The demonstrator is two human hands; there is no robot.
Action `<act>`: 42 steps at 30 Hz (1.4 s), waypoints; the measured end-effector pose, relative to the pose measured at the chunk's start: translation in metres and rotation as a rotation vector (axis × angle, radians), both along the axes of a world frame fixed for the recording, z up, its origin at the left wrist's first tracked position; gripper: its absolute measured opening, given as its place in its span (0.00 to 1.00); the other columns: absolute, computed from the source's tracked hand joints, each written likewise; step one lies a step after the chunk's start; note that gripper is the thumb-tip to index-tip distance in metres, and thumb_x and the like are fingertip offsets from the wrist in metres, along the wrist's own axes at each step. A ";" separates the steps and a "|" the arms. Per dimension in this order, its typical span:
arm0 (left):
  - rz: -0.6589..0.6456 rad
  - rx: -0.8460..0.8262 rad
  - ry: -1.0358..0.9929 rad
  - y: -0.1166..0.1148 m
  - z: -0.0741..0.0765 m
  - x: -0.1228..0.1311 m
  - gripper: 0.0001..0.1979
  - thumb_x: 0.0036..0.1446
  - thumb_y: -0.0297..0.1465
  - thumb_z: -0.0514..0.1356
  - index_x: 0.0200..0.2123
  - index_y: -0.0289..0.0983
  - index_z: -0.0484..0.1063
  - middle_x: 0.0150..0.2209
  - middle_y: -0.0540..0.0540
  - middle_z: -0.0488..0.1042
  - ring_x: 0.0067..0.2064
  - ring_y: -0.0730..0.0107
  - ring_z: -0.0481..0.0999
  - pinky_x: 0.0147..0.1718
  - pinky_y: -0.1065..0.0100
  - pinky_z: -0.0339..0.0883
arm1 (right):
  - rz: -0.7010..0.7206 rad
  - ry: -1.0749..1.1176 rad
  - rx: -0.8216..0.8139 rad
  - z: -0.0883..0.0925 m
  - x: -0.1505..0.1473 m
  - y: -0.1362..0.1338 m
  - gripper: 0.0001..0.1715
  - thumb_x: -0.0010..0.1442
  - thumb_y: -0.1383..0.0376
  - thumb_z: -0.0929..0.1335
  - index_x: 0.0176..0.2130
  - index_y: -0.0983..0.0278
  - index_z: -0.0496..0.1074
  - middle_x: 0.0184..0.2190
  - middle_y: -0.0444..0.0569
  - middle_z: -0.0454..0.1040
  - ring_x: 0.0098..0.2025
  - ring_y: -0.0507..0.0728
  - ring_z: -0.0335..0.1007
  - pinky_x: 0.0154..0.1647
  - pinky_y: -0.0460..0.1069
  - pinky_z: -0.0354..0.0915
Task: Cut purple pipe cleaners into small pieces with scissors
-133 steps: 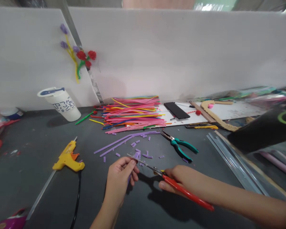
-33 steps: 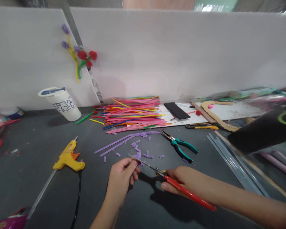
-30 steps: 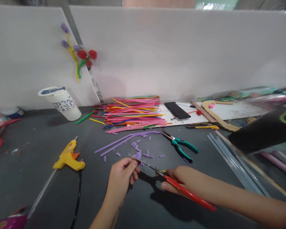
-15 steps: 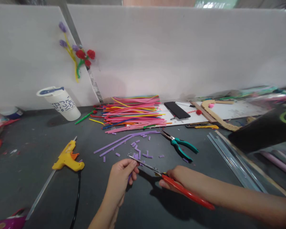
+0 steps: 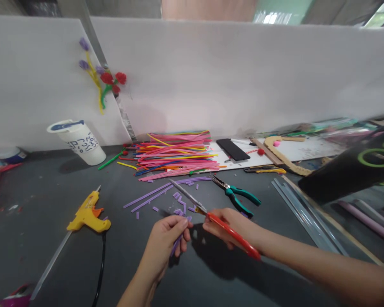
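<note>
My left hand (image 5: 171, 234) pinches a purple pipe cleaner (image 5: 176, 244) between thumb and fingers; a short end shows above the fingertips and a length hangs below. My right hand (image 5: 228, 226) is closed round the red handles of a pair of scissors (image 5: 192, 198). The blades look nearly together and point up and left, over the table and apart from the pipe cleaner. Several short cut purple pieces (image 5: 182, 200) lie scattered just beyond my hands. Two long purple pipe cleaners (image 5: 156, 194) rest behind them.
A yellow glue gun (image 5: 88, 213) with its cord lies left, near a white cup (image 5: 83, 143). Teal-handled pliers (image 5: 237, 194), a pile of coloured pipe cleaners (image 5: 176, 153) and a black phone (image 5: 233, 149) lie farther back. Clear glue sticks (image 5: 304, 217) and a black cylinder (image 5: 345, 166) are at right.
The scissors have moved up and away from my left fingertips, where the blades were before. My left hand keeps its pinch almost in place. The view has shifted slightly.
</note>
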State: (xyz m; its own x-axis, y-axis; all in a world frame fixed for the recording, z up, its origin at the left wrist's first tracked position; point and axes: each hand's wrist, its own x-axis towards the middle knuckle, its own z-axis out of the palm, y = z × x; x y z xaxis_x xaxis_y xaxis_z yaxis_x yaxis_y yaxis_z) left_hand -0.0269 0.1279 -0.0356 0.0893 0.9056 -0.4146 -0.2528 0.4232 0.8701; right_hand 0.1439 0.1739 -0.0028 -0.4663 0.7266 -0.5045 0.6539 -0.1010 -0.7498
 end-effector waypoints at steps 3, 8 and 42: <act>-0.073 -0.010 -0.042 -0.001 0.003 0.002 0.10 0.47 0.35 0.59 0.23 0.32 0.70 0.15 0.52 0.67 0.13 0.83 0.61 0.10 0.80 0.48 | -0.021 0.162 0.082 -0.002 -0.013 -0.002 0.07 0.53 0.63 0.61 0.28 0.64 0.63 0.16 0.38 0.61 0.15 0.46 0.58 0.13 0.39 0.53; -0.110 -0.014 -0.074 -0.002 0.004 0.002 0.13 0.46 0.36 0.60 0.18 0.32 0.68 0.14 0.52 0.68 0.12 0.85 0.60 0.09 0.80 0.47 | -0.034 0.215 0.041 0.006 -0.024 -0.001 0.04 0.48 0.67 0.64 0.28 0.64 0.62 0.17 0.38 0.62 0.15 0.47 0.59 0.14 0.40 0.55; 0.024 0.047 0.108 0.002 -0.003 -0.003 0.10 0.46 0.35 0.59 0.22 0.32 0.71 0.15 0.53 0.67 0.13 0.83 0.61 0.11 0.80 0.50 | 0.194 -0.133 0.291 0.015 -0.001 0.011 0.17 0.54 0.54 0.62 0.24 0.64 0.60 0.18 0.40 0.61 0.20 0.49 0.58 0.19 0.42 0.52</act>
